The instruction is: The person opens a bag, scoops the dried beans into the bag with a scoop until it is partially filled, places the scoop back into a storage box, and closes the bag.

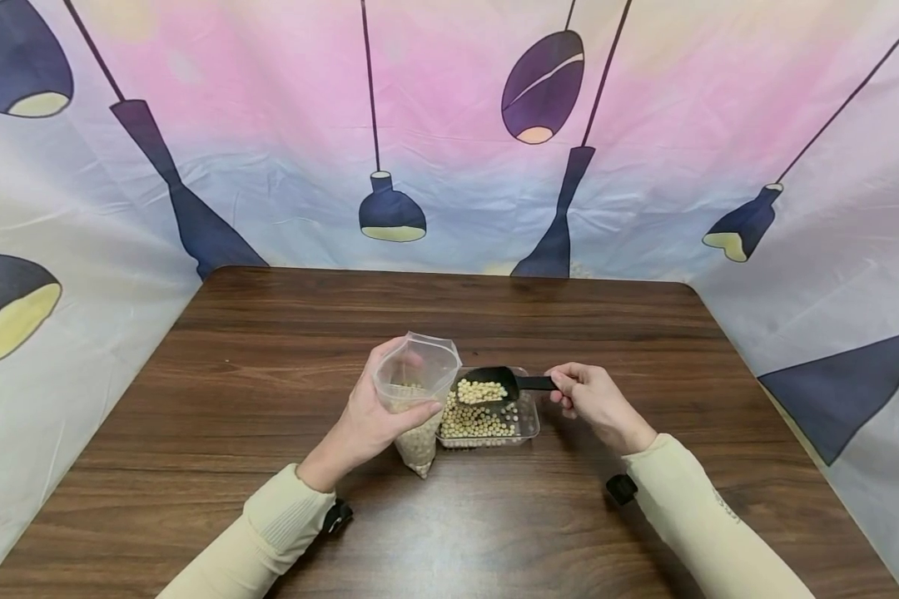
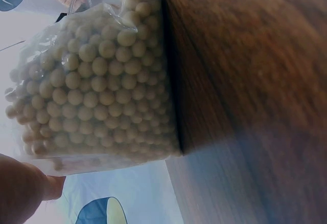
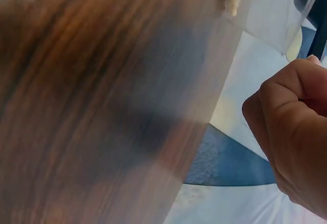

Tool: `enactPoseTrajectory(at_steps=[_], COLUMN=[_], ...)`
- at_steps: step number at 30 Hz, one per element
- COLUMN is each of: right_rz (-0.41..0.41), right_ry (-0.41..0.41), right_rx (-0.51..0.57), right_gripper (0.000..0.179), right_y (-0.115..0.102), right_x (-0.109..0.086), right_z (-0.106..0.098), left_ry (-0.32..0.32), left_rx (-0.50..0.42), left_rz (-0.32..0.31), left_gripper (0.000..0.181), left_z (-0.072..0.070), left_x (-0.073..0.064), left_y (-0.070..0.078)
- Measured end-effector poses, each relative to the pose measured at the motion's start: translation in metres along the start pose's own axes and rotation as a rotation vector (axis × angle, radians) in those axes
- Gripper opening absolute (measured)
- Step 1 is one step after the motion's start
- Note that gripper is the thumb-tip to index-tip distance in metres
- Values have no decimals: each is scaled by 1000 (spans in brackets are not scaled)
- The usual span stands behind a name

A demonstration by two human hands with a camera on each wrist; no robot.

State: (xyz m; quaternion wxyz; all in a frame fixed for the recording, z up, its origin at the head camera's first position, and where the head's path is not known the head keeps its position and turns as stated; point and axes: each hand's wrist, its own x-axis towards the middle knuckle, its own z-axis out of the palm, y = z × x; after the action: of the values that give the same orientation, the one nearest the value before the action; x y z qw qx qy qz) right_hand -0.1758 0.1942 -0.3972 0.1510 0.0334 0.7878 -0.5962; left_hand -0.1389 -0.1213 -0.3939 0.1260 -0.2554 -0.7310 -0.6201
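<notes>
My left hand (image 1: 374,416) grips a clear plastic bag (image 1: 418,383), thumb across its front and fingers behind. The bag's mouth gapes at the top, and pale round soybeans (image 2: 97,86) fill its lower part. In my right hand (image 1: 592,399) the black handle of a scoop (image 1: 524,383) is pinched between thumb and fingers; the right wrist view catches only part of that handle (image 3: 320,40). Soybeans lie in the scoop's bowl, which is over a clear plastic tray (image 1: 533,428) just right of the bag. More soybeans (image 1: 472,423) cover the tray's floor, mostly its left side.
Everything stands on a dark wood-grain table (image 1: 449,532). A cloth backdrop (image 1: 285,150) printed with hanging lamps encloses its back and sides. Black wrist devices (image 1: 337,516) show below both cuffs.
</notes>
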Motion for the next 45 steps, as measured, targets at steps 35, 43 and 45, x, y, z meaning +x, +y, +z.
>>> enactPoseTrajectory(at_steps=[35, 43, 45], right_rz=[-529, -644, -660], right_ry=[199, 248, 265], right_rx=[11, -55, -72], right_gripper=[27, 22, 21], right_y=[-111, -120, -122], right_x=[-47, -54, -56], right_z=[2, 8, 9], left_ry=[-16, 0, 1], left_rx=[27, 17, 12], left_rz=[-26, -53, -62], left_gripper=[85, 83, 82], left_z=[-1, -1, -1], left_x=[-1, 0, -1], left_y=[-1, 0, 1])
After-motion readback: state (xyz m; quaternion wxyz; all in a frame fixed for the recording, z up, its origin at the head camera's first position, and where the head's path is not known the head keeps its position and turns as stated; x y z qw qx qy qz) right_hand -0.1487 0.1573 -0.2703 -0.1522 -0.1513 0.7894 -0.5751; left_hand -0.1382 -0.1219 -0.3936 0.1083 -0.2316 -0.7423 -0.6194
